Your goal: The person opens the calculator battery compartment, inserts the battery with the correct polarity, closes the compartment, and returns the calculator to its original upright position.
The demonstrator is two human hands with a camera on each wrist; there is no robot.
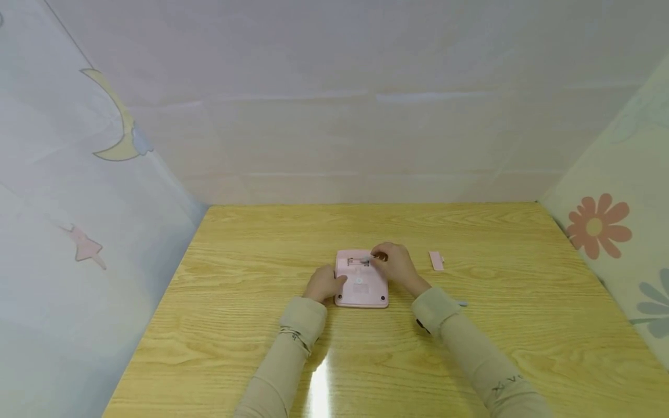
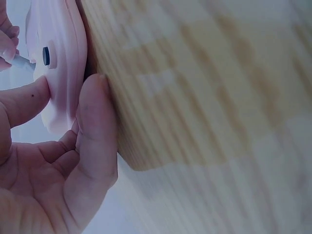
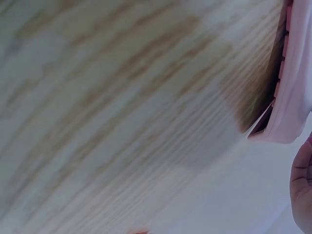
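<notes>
A pink calculator lies back side up on the table, its battery compartment uncovered near the far edge. My left hand grips its left edge; in the left wrist view the thumb presses on the back and the fingers lie along the side. My right hand pinches a small grey cylinder, which looks like a battery, at the compartment. In the right wrist view only part of that hand shows, beside the calculator, and the battery is hidden.
A pink battery cover lies on the wooden table to the right of the calculator. Partly behind the right sleeve is a small grey object. Pale printed walls stand behind and at both sides.
</notes>
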